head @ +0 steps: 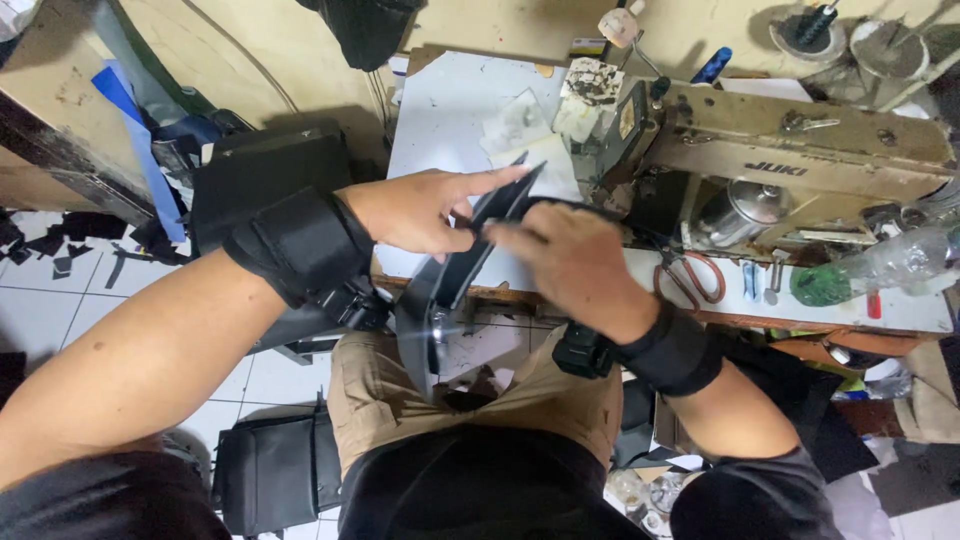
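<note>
My left hand (420, 210) and my right hand (570, 262) both grip a long black strip of stiff material (450, 285), held edge-up between them over the front edge of the sewing table (450, 110). The strip runs from the fingers down toward my lap, where its lower end shines. Both wrists wear black straps. A beige industrial sewing machine (800, 150) stands just to the right of my hands.
Red-handled scissors (690, 278) lie on the table right of my right hand, next to a clear plastic bottle with a green base (870, 268). Black bags and offcuts (265, 170) sit left on the tiled floor. Paper scraps lie at the table's back.
</note>
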